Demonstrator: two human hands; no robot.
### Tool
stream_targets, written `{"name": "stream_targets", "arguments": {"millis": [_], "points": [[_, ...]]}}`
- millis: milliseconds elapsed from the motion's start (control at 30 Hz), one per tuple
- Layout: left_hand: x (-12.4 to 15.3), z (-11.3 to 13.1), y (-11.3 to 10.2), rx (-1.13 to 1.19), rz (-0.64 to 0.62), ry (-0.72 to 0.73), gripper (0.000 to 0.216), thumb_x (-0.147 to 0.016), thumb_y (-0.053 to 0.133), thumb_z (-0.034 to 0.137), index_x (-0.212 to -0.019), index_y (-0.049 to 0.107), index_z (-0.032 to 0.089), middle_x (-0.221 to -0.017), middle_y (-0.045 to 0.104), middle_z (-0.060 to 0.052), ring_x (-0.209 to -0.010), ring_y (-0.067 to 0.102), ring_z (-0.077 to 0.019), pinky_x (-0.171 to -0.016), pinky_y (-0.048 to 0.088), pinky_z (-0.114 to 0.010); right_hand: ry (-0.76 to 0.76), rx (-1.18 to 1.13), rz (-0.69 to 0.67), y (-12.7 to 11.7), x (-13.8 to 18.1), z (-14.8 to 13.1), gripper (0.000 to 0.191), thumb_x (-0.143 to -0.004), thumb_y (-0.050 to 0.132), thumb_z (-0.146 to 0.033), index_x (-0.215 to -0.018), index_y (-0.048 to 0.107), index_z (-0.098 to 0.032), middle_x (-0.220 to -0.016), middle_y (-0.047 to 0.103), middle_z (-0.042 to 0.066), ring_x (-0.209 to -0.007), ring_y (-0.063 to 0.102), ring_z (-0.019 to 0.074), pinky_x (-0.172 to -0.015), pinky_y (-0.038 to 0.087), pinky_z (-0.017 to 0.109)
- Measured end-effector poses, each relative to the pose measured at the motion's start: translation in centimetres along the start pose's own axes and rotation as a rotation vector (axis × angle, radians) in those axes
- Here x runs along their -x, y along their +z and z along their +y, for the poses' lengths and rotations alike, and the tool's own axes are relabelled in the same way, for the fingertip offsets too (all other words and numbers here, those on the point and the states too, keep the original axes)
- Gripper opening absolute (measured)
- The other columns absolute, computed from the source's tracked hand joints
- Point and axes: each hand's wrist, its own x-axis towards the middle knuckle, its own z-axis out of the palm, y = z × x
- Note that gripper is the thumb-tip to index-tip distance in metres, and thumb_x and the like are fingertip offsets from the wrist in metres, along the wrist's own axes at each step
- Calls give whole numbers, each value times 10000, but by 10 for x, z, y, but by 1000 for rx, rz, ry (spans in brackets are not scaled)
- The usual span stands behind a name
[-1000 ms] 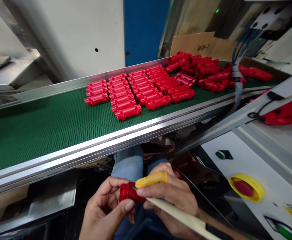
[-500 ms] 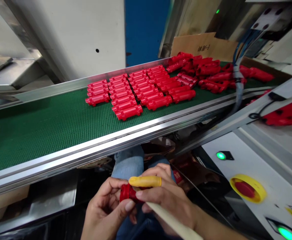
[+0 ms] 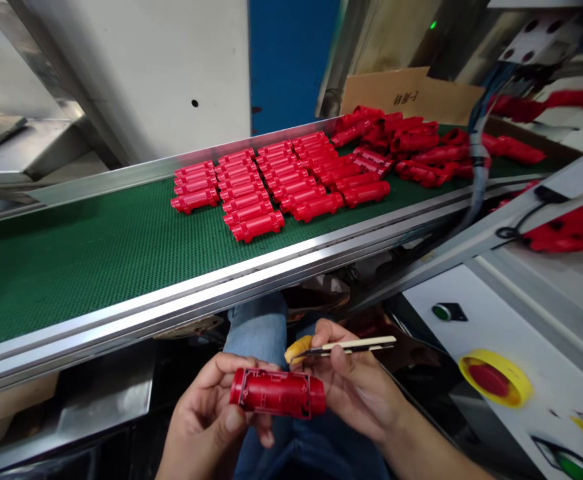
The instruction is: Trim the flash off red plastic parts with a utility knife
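Note:
Low in the picture, above my lap, both hands hold one red plastic cylinder part (image 3: 277, 393) lying sideways. My left hand (image 3: 206, 417) grips its left end with thumb and fingers. My right hand (image 3: 356, 390) supports its right end with the lower fingers and also pinches a thin cream-handled knife (image 3: 352, 346) that points to the right. A yellow rubber cot (image 3: 295, 347) covers my right forefinger.
A green conveyor belt (image 3: 86, 250) with a metal rail runs across in front of me, carrying neat rows of red parts (image 3: 271, 183) and a loose heap (image 3: 411, 143) farther right. At right a white control panel (image 3: 511, 347) has a red-and-yellow stop button (image 3: 491, 377).
The red part was end-on with the knife at its end; now it lies sideways. My right hand has lifted the knife off and turned it to point right. The panel's green lamp blinked.

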Motion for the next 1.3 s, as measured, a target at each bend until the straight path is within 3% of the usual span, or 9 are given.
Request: {"name": "stream_targets", "arguments": {"millis": [367,500,600,767,867,967,1033,1133,1300], "points": [[0,4,-3,69,53,-114,506,-678,1041,483,-1025,877,153,-976,868,-142,-584,676,-107,-548,560,-171,19,-107,-94,-15,0,-6,249,-904,937,-452,-947,783,-261,-882,812,27,-934,752,138,-876,589,224],[-5,7,-7,-13,103,32,477,-650,1053,459,-994,871,183,-956,877,-127,-574,661,-113,-535,559,-180,-74,337,12,-21,6,-30,201,-950,892,-401,-944,811,-217,-802,734,22,-639,661,96,-575,509,173],[-6,10,-7,-129,149,175,494,-585,1071,469,-948,865,205,-944,875,-115,-576,688,-155,-521,576,-221,9,712,189,-21,7,-30,318,-978,848,-476,-960,784,-165,-730,688,1,-486,607,69,-430,409,140],[0,9,-5,-384,188,288,489,-511,1088,504,-892,894,266,-981,861,-84,-854,789,-279,-672,650,-280,275,710,201,-14,-2,3,585,-839,858,-722,-841,661,-171,-554,576,-59,-406,553,95,-363,392,156],[3,6,-7,-581,171,359,328,-626,1058,407,-900,910,304,-985,871,-71,-1015,782,-290,-938,634,-328,144,869,150,-11,-4,7,484,-930,810,-640,-839,707,-176,-614,682,4,-523,668,154,-468,539,226],[5,5,-8,-647,191,393,268,-698,1018,348,-941,907,338,-1014,875,-45,-1019,777,-271,-972,616,-328,-293,1277,86,-9,5,-5,160,-1026,784,-340,-1012,844,-193,-957,838,101,-899,798,214,-811,661,305],[5,6,-8,-660,194,416,259,-708,1011,353,-944,906,342,-1025,872,-38,-1011,774,-268,-976,613,-327,-476,1351,-26,-8,14,-12,263,-1026,781,-203,-1280,835,-241,-1214,839,115,-1107,798,237,-973,657,324],[4,5,-7,-661,181,450,255,-733,996,320,-966,897,356,-1047,879,-27,-1018,775,-261,-989,608,-325,-346,1201,-125,-3,24,-15,373,-1040,782,-201,-1395,794,-315,-1332,807,65,-1113,805,220,-980,672,300],[5,5,-7,-687,152,484,232,-776,967,306,-985,890,370,-1061,886,-18,-1004,783,-250,-953,611,-311,-143,1070,-36,9,18,-8,201,-1026,822,-313,-1223,858,-292,-1065,817,27,-982,794,195,-962,663,296]]}}
